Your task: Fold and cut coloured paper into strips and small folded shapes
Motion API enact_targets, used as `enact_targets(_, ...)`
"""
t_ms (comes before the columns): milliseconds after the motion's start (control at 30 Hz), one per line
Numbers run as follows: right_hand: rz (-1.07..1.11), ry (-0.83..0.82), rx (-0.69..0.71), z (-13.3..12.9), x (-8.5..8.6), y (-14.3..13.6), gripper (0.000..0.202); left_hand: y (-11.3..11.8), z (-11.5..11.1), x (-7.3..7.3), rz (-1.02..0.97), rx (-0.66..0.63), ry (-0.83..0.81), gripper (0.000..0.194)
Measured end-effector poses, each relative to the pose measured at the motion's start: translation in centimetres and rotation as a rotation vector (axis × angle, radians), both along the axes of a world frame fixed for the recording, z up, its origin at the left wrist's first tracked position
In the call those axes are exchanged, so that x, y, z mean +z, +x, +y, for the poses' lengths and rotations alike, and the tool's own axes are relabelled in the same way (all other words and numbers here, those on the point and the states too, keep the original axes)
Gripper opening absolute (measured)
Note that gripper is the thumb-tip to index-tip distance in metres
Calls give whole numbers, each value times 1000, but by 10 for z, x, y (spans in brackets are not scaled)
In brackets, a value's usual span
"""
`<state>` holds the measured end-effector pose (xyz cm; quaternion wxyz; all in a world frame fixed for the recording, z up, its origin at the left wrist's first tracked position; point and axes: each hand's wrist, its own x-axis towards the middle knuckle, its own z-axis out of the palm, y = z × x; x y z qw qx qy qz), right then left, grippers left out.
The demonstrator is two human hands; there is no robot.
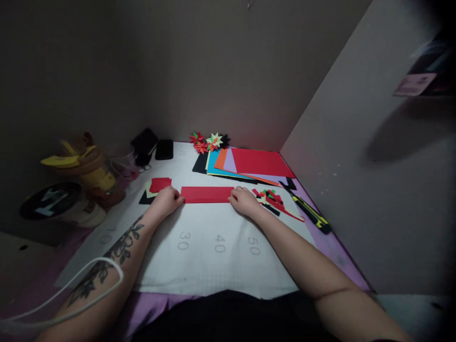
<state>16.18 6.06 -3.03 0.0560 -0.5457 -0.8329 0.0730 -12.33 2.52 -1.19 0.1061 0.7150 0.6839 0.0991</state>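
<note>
A long strip of red paper (206,194) lies across the white numbered mat (199,270), apparently folded along its length. My left hand (168,199) pinches its left end, with thumb and fingers closed at the lower corner. At the right end, my right hand (242,200) is closed on the paper in the same manner. Just behind my left hand sit small red paper squares (161,184) on top of pale and black ones. Coloured paper scraps (270,195) lie in a loose heap to the right of my right hand.
Coloured sheets (263,162) are fanned at the back, with folded paper stars (214,140) behind them. A yellow-black utility knife (311,213) lies by the right wall. Scissors (145,168), a black phone-like object (164,149) and pots (80,161) stand left. A white cable (119,273) crosses my left forearm.
</note>
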Motion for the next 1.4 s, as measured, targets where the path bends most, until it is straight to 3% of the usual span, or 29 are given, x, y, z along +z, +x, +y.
enact_targets(433,10,0,3,0,-1,1,24,-12,1,-11,-97,-32,94,15)
enact_targets(633,32,4,-32,1,-1,4,24,-11,0,-10,-169,-350,166,38)
enact_targets(733,62,-5,-32,4,-2,7,22,-8,0,-8,-83,-447,156,50)
enact_targets(867,96,-21,-37,6,-4,10,19,-3,0,-8,14,-542,142,52)
enact_targets(1400,8,-69,-29,9,6,7,23,0,1,-12,106,-584,137,46)
